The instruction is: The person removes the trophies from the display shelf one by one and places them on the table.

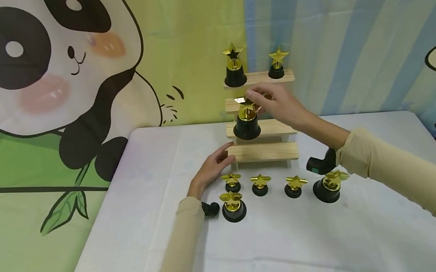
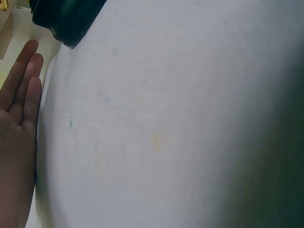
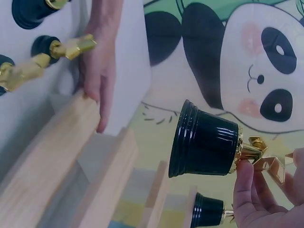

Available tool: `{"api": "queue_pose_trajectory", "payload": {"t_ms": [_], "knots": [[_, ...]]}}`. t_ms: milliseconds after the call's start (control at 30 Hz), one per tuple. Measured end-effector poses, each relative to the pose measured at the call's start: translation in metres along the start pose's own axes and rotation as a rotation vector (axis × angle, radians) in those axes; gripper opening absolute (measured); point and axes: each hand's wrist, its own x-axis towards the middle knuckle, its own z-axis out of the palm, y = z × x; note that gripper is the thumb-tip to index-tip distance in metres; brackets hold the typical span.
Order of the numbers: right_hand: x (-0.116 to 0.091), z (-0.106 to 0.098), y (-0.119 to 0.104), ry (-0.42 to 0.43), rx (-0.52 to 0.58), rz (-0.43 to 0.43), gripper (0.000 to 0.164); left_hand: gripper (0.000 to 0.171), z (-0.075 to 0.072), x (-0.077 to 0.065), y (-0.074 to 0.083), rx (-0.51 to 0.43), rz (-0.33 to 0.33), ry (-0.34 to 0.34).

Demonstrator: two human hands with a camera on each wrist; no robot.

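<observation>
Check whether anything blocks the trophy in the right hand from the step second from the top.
Nothing visible does. Nothing shows standing on that step, though the trophy and right hand hide part of it in the head view. The left hand is lower, by the bottom step.

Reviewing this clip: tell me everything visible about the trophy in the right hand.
The trophy has a glossy, dark base, widest at its ridged bottom rim and narrowing upward, then a narrow gold stem and a shiny gold star; it looks like plastic. It stands about upright, held by the right hand at its gold upper part, which partly hides the star. It is at the stepped wooden stand, its base seemingly clear of the shelves.
</observation>
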Motion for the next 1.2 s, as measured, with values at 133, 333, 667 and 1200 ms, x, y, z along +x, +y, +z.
{"api": "queue_pose_trajectory", "payload": {"t_ms": [133,333,667,1200], "knots": [[-0.015,0.005,0.001,-0.011,-0.026,0.020,0.041,0.056,-0.001,-0.001,-0.001,-0.014,0.006,-0.003],[-0.038,0.014,0.007,-0.048,-0.013,0.057,0.042,0.055,-0.002,-0.001,-0.004,-0.023,0.009,-0.007],[-0.080,0.024,0.014,-0.064,-0.036,0.085,0.034,0.057,0.000,-0.001,-0.003,-0.049,0.022,-0.017],[-0.119,0.045,0.027,-0.098,0.028,0.059,0.025,0.055,-0.001,0.001,0.000,-0.034,0.033,-0.011]]}}
